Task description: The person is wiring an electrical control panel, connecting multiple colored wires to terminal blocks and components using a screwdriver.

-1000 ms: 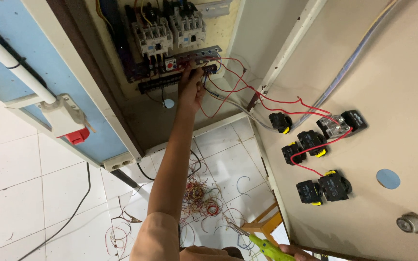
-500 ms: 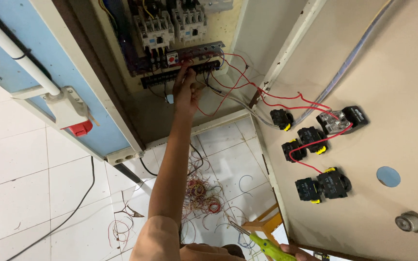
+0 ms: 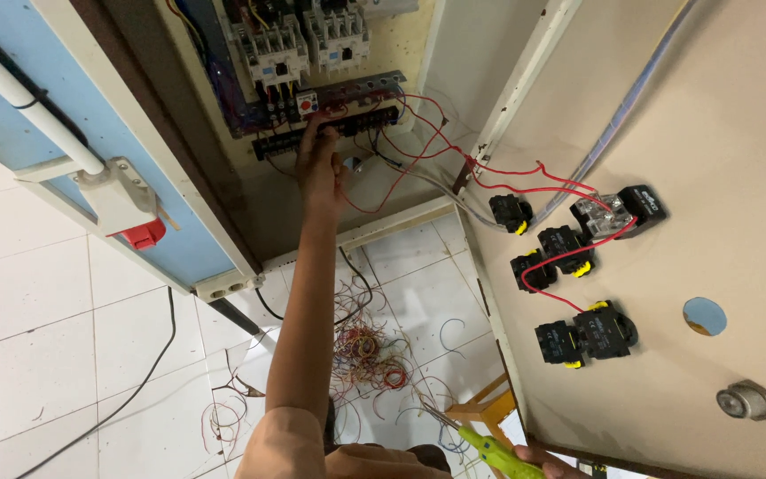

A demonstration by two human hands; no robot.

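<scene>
The left hand [image 3: 321, 164] reaches up to the black terminal strip [image 3: 330, 133] at upper centre of the frame, fingertips curled against it; whether it pinches a wire cannot be told. The strip is long, dark, with red wires [image 3: 418, 133] running rightward. The right hand [image 3: 547, 463], at the bottom edge, grips a green-handled tool [image 3: 489, 451].

Red wires [image 3: 418, 142] across cabinet opening

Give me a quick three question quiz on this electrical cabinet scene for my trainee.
1. True or false: the left hand reaches up to the black terminal strip inside the cabinet.
2. What colour is the handle of the tool in the right hand?
3. Where do the cut wire scraps lie? A: on the white tiled floor. B: on the open door.

Key: 1 true. 2 yellow-green. 3 A.
</scene>
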